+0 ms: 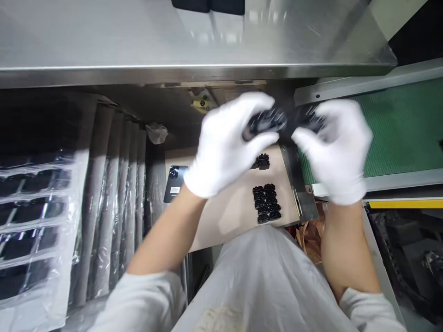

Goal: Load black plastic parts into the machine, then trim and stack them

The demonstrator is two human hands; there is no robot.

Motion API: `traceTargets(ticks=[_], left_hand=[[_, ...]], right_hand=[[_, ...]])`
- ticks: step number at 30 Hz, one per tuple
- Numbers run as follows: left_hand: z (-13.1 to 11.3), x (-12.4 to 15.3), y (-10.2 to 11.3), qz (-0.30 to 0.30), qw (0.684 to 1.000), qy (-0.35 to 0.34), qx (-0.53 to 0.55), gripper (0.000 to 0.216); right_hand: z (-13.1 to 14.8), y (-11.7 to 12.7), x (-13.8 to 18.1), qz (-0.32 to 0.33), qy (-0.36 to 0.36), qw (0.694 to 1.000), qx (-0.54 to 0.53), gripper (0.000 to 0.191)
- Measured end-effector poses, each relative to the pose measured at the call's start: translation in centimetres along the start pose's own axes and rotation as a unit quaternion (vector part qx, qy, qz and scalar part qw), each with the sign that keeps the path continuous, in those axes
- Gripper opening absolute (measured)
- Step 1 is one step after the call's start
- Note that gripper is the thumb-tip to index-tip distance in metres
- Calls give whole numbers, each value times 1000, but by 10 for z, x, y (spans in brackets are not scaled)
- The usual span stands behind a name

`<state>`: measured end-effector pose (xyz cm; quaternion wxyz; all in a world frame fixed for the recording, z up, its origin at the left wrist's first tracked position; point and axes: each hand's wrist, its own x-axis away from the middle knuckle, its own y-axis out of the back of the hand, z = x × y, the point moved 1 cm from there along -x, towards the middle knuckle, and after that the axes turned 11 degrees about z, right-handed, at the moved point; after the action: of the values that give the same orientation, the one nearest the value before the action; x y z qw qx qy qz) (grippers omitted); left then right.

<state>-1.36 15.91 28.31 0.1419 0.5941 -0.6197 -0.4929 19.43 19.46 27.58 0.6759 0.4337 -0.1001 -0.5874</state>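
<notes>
Both of my hands wear white gloves and meet in front of me, blurred by motion. My left hand [228, 145] pinches a small black glossy part [268, 122] between thumb and fingers. My right hand [337, 150] grips another dark part [309, 121] right beside it. The two pieces touch or nearly touch. Below the hands lies a tan board [228, 210] with a neat cluster of small black parts [266, 203] and a smaller group [262, 161]. A dark phone [175, 183] lies on the board's left end.
A steel shelf [173, 41] runs overhead. A green conveyor belt [401, 129] sits to the right with a yellow strip [404, 204] under it. Plastic-wrapped trays [34, 221] and wrapped stacks [114, 198] stand at the left. Dark bins [408, 258] sit lower right.
</notes>
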Motion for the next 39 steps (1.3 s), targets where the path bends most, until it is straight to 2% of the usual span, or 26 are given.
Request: traceTargets(ticks=[1,2,4,5,7,10,13,17,22,26,29,33,36,39], left_hand=[[12,30,-25,21,997,69,32,32],[27,57,-53,69,986,137,59,30],[56,99,-114,178,946,247,109,28],[69,113,-142,229,923,284,120,28],[89,130,-186,299,893,314,123,28],[100,137,-217,355,881,288,126,26],[102,139,-222,379,880,248,141,29],[102,144,-223,378,885,226,149,35],[102,153,-228,354,890,232,170,44],[104,158,-233,317,886,255,222,46],[108,161,-236,283,882,282,250,49],[117,175,-236,198,867,347,296,63],[124,194,-232,137,849,390,330,71],[124,215,-226,103,835,411,352,75]], right_hand=[[-10,-23,27,75,-53,996,2,31],[-23,-48,51,154,-93,984,3,30],[-58,-97,86,288,-151,946,20,32],[-76,-118,97,329,-175,928,33,32],[-108,-148,109,379,-208,900,53,32],[-135,-167,111,414,-213,884,48,33],[-148,-170,111,418,-195,887,20,38],[-161,-175,113,411,-206,888,9,39],[-175,-183,123,438,-218,872,-24,35],[-178,-186,130,426,-216,875,-76,44],[-176,-187,135,386,-244,883,-104,49],[-171,-179,156,301,-296,897,-132,49],[-165,-165,189,243,-323,903,-149,47],[-158,-145,236,200,-327,909,-162,47]])
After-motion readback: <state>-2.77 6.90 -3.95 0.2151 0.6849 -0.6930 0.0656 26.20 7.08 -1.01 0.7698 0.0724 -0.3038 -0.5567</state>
